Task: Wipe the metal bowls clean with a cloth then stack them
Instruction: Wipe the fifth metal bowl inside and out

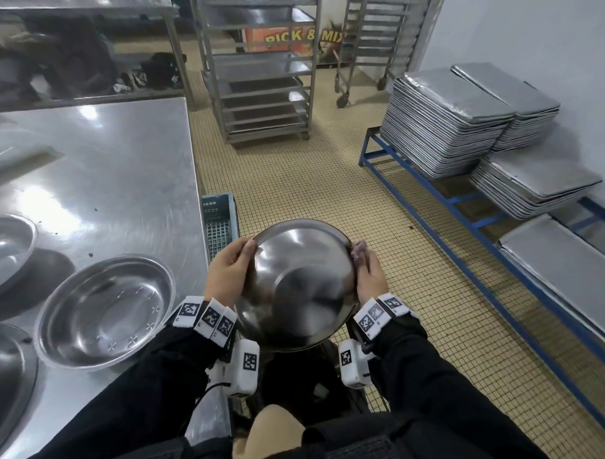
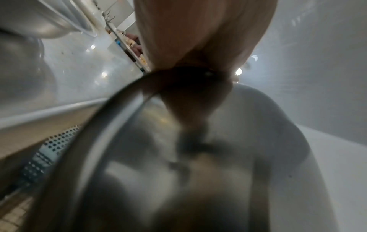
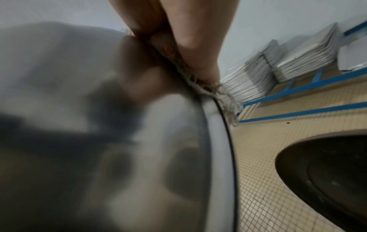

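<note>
I hold a metal bowl (image 1: 301, 284) tilted, its outer underside facing me, over the floor just right of the steel table (image 1: 113, 160). My left hand (image 1: 228, 269) grips its left rim (image 2: 95, 125), thumb on the outside. My right hand (image 1: 366, 271) pinches a frayed greyish cloth (image 3: 208, 87) against the right rim (image 3: 216, 141); a bit of the cloth (image 1: 358, 251) shows above the fingers. Another bowl (image 1: 105, 311) sits upright on the table near its right edge. Two more bowls, one (image 1: 3, 250) at the far left and one (image 1: 4, 373) at the lower left, are partly cut off.
A teal plastic crate (image 1: 220, 222) stands on the tiled floor beside the table. Stacks of metal trays (image 1: 455, 117) rest on a blue rack (image 1: 465, 216) at the right. Wheeled tray racks (image 1: 261, 66) stand behind. A dark round bin (image 3: 327, 169) is below my right hand.
</note>
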### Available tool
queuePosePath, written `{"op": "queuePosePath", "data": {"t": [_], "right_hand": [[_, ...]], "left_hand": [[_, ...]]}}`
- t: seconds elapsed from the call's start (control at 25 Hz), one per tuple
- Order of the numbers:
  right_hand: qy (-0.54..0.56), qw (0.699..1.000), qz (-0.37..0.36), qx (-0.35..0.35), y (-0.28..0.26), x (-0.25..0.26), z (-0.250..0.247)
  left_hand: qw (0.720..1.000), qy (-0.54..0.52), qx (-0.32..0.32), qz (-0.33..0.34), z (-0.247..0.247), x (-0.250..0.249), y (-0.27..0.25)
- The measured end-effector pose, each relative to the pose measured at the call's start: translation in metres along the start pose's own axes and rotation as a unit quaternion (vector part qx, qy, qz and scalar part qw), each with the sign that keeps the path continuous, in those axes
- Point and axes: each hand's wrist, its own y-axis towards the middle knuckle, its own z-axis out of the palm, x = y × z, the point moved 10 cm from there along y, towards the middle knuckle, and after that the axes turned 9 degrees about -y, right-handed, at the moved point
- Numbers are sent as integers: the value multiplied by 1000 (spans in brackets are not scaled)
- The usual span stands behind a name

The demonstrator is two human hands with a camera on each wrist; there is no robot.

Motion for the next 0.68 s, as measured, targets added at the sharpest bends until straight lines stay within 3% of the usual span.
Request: {"op": "queuePosePath", "data": {"t": [0.08,0.2,0.32,0.48,0.56,0.68], "right_hand": [[-22,999,-34,-10,2,13,-3],[-114,987,-108,38,3,38,10],[-238,944,-218,68,-5,67,29],[-271,910,-300,96,-21,88,47],[-242,924,-284,79,-21,89,43],[-152,963,-219,-34,-11,84,17]], "left_hand": [[999,40,8,1,1,3,-1],[991,104,53,59,22,-20,-6],[971,187,99,113,46,-33,-12],[959,228,73,149,46,-40,-8],[964,219,69,134,41,-33,-5],[974,191,52,107,33,-23,-2]]}}
